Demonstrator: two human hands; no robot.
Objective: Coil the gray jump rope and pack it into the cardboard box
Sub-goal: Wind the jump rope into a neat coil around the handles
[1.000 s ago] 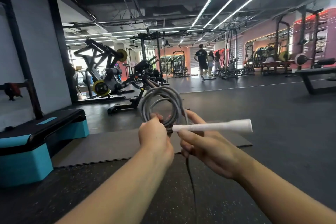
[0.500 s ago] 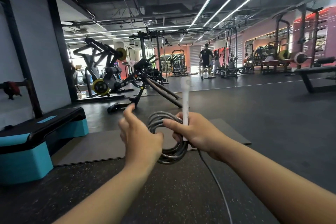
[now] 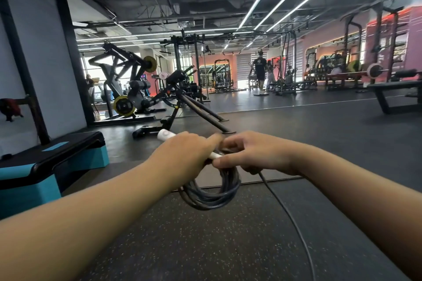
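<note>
Hanging below both hands' fingers [image 3: 225, 143]: coiled jump rope [image 3: 212, 196].

Left hand [image 3: 185, 153] and right hand [image 3: 258, 155] fisted, knuckles up, fingers [image 3: 230, 143] touching.

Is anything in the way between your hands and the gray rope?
No. Both hands already hold it: the left hand wraps the white handle, the right hand pinches the gray jump rope coil. The cardboard box isn't in view, so that path can't be judged.
</note>
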